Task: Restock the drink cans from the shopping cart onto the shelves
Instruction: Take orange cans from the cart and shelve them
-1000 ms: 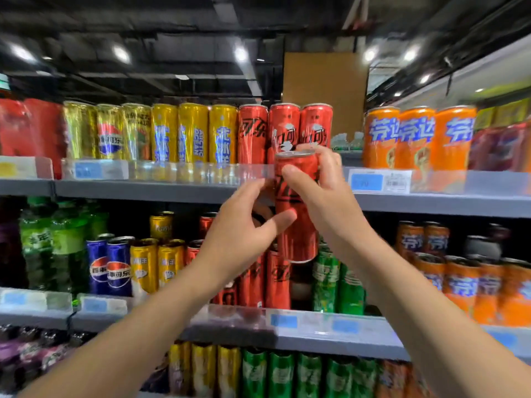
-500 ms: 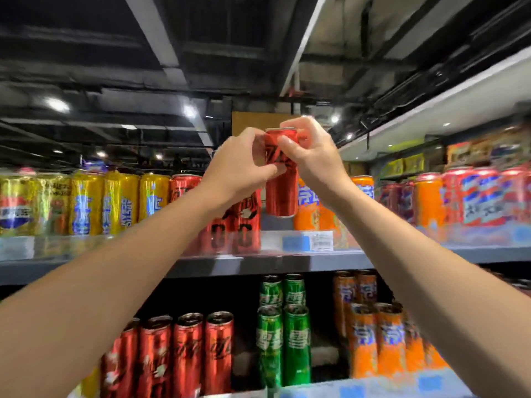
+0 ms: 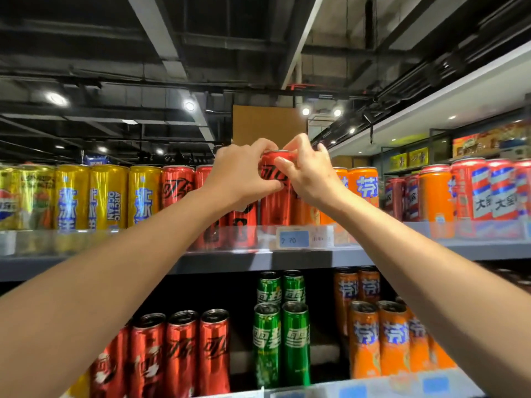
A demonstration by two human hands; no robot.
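Your left hand (image 3: 241, 175) and right hand (image 3: 309, 175) both curl their fingers round the top of one red can (image 3: 275, 196), a closed grip from each side, holding it upright at the top shelf (image 3: 301, 258). The can stands between the red cans (image 3: 178, 186) on its left and the orange cans (image 3: 362, 186) on its right. Beyond them are yellow cans (image 3: 107, 196).

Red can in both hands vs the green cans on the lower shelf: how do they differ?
The red can is gripped near its top by the left hand and right hand; the green cans stand untouched. Red sits at top-shelf level, green one shelf down. Both are tall, slim and upright.
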